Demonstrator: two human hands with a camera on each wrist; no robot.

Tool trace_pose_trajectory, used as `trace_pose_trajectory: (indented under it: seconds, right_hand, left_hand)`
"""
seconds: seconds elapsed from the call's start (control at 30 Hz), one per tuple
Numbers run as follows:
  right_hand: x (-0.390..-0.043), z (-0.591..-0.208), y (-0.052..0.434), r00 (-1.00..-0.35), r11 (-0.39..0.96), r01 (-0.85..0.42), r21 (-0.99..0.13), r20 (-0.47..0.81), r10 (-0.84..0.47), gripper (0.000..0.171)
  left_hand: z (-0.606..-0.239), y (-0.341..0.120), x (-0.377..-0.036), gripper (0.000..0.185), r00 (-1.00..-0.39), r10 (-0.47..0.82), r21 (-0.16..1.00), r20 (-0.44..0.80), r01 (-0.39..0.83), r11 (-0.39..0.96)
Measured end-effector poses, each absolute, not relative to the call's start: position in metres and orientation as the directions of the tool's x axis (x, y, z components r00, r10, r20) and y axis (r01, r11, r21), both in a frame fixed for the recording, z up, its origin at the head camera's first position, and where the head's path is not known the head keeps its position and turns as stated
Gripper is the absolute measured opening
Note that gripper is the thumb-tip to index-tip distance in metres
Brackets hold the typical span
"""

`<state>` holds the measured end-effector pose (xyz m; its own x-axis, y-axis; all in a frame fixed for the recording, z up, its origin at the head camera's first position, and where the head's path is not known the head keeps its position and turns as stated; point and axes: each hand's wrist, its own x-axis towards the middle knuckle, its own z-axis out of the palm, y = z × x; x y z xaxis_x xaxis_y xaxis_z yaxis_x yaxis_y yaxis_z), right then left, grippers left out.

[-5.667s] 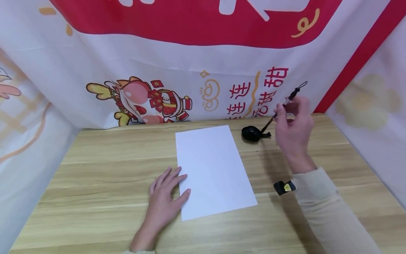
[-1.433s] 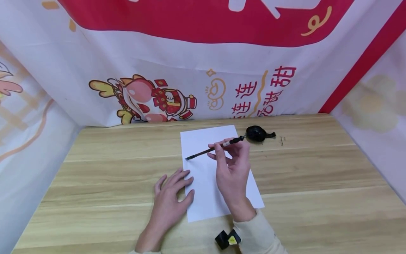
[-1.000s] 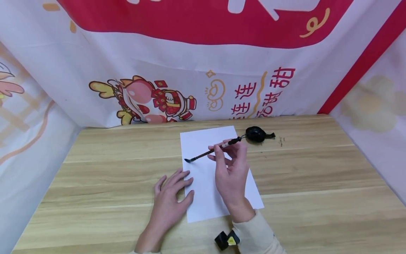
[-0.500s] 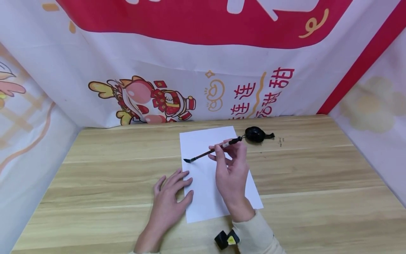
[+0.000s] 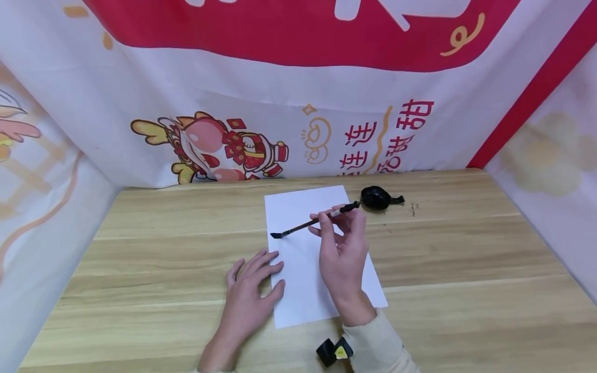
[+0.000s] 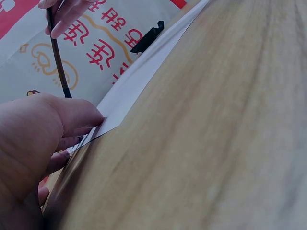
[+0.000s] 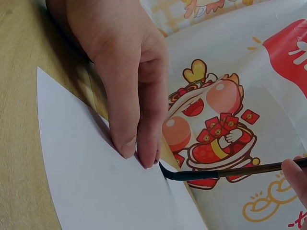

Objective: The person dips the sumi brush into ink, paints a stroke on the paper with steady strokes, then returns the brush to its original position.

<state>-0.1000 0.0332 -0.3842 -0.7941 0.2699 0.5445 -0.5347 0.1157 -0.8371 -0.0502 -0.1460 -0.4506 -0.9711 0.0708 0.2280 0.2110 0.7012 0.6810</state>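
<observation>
The right wrist view alone shows the calligraphy brush's (image 7: 225, 172) black, curved tip meeting the left edge of the white paper (image 5: 322, 280), just beyond the left hand's fingertips (image 7: 128, 146). From the head view, the right hand (image 5: 342, 254) pinches the brush shaft above the sheet, while the left hand (image 5: 247, 300) lies flat, fingers spread, pressing the paper's left edge onto the wooden table (image 5: 466, 290); a black ink dish (image 5: 375, 197) sits just beyond the paper's far right corner.

Two hands are seen: one left hand (image 5: 247, 300) and one right hand (image 5: 342, 254). One brush (image 5: 312, 221) is counted, and one white sheet of paper (image 5: 303, 207) on the one wooden bench (image 5: 466, 290). One black ink dish (image 5: 375, 197) is found at the far right of the sheet. One small black device (image 5: 332, 352) is seen at the near edge. One printed banner (image 5: 280, 103) is hung behind.
</observation>
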Motion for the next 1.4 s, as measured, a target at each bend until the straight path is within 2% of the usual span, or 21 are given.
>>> trace_pose_trajectory:
  seconds: [0.33, 0.97, 1.4]
  right_hand:
    - [-0.1013, -0.3857, 0.0357, -0.803, 0.086, -0.525, -0.847, 0.526, 0.278, 0.026]
    - [-0.0981, -0.3825, 0.0346, -0.795, 0.134, -0.534, -0.834, 0.550, 0.256, 0.026]
    - [-0.0989, -0.3850, 0.0314, -0.750, 0.196, -0.587, -0.785, 0.619, 0.232, 0.024]
  left_hand:
    - [-0.4512, -0.1449, -0.0502, 0.035, -0.970, 0.068, 0.680, 0.234, 0.213, 0.701]
    - [-0.4510, -0.1450, -0.0508, 0.035, -0.971, 0.068, 0.683, 0.230, 0.211, 0.699]
    - [-0.4514, -0.1470, -0.0503, 0.036, -0.971, 0.062, 0.690, 0.230, 0.208, 0.693]
